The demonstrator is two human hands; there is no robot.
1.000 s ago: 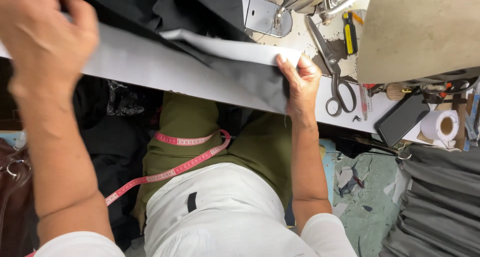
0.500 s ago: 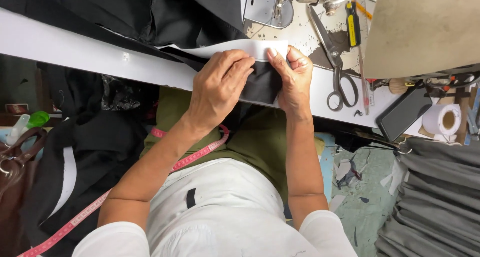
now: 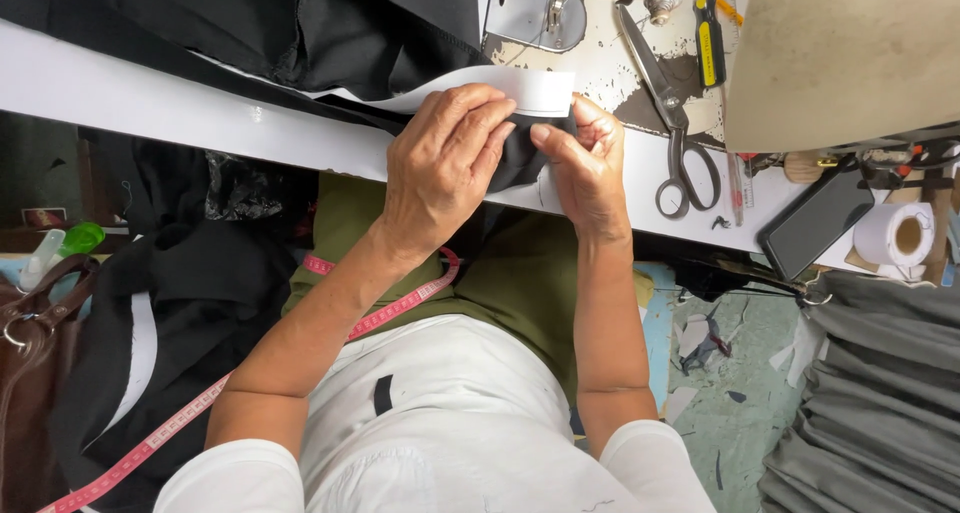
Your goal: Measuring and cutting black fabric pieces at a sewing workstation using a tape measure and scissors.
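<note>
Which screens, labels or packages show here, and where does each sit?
Phone: dark slab, screen off, on the table edge, right of the scissors.
Tape roll: white, beside the phone.
Bottle: clear with green cap, far left, low down.
Small label: reddish, far left, too small to make out.

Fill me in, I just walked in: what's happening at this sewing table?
A seated person works at the table's edge with both bare hands. The left hand and right hand pinch black cloth together with a white strip in front of the sewing machine. Scissors, a phone and a tape roll lie to the right. A pink measuring tape hangs across the lap.
</note>
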